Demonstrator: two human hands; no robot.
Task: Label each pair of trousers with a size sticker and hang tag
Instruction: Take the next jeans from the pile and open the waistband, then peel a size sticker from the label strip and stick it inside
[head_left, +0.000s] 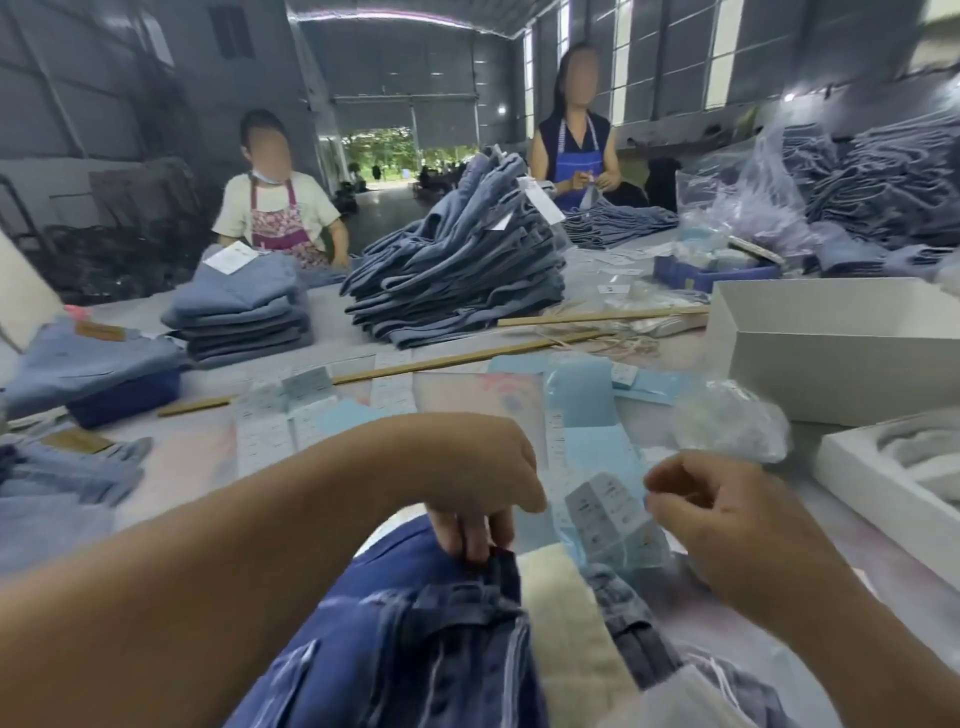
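A pair of dark blue denim trousers (410, 639) lies in front of me with its waistband toward the table. A cream strip (571, 623) lies across it. My left hand (478, 478) reaches down and pinches the waistband edge with its fingertips. My right hand (722, 514) hovers to the right, fingers curled, thumb and forefinger pinched together; what they hold is too small to tell. Between the hands lies a strip of grey size stickers (613, 512) on light blue backing.
More sticker sheets and tags (311, 405) cover the table ahead. Folded trouser stacks (244, 312) and a big pile (462, 280) sit farther back. White boxes (841, 348) stand at the right, a plastic bag (737, 421) beside them. Two people work across the table.
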